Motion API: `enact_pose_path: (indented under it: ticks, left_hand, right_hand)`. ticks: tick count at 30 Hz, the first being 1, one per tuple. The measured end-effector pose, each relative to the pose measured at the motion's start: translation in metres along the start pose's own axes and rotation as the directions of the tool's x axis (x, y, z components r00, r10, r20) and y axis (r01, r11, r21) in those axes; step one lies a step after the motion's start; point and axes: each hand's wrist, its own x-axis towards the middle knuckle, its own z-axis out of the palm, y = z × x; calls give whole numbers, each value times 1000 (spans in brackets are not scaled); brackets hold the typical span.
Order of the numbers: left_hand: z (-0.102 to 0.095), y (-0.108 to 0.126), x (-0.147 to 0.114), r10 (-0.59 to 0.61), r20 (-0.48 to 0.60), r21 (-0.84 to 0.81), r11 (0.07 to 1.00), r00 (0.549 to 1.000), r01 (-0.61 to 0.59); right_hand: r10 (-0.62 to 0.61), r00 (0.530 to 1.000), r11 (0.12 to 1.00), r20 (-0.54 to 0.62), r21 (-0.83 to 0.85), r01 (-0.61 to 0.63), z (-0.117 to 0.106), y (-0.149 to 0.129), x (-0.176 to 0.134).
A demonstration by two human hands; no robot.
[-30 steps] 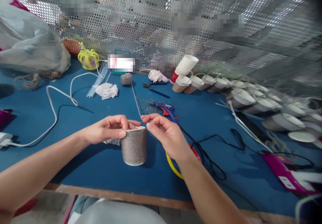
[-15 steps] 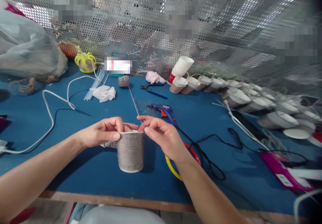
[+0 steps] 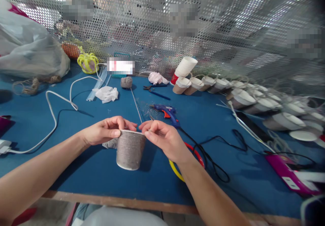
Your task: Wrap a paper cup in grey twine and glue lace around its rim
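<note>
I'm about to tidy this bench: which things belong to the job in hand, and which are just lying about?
Job in hand: cord-wrapped cup; grey yarn ball; its strand; probably the glue gun.

Apparently lying about: plastic bag; yellow looped ornament; crumpled white wad.

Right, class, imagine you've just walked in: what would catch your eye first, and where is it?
The grey, string-wrapped cup, just left of centre, likely comes first, its rim held by the left hand, with the right hand at the rim's other side. Next come the similar cups crowded along the right of the blue table, then the bright yellow looped object at the back left and the blue glue gun beyond the hands.
</note>
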Motion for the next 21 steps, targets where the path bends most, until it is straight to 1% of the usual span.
enact_pose_path:
  ticks: [2, 5, 9, 12, 16, 19, 21]
  left_hand:
    - [-1, -2, 0, -13, -31, 8, 1000, 999, 13]
    - [-1, -3, 0, -47, -69, 35, 998, 997, 49]
    - [0, -1, 0, -54, -74, 89, 994, 996, 61]
    - [0, -1, 0, -4, -101, 226, 974, 995, 27]
    - [2, -6, 0, 104, -152, 469, 883, 983, -21]
    - [7, -11, 0, 124, -152, 544, 839, 981, -22]
    - [11, -12, 1, 168, -185, 556, 831, 968, -38]
  right_hand:
    - [3, 1000, 1000, -22, 0, -3, 1, -1, 0]
    - [0, 998, 999, -61, -45, -3, 1, -2, 0]
    - [-22, 996, 992, -84, -122, 12, -2, -1, 0]
    - [-45, 995, 980, -90, -198, 27, -1, 4, 1]
    - [-87, 994, 951, -62, -302, 64, 7, 9, 3]
    - [-115, 993, 941, -37, -325, 97, 12, 11, 1]
    - [-134, 990, 933, -46, -343, 111, 13, 12, 0]
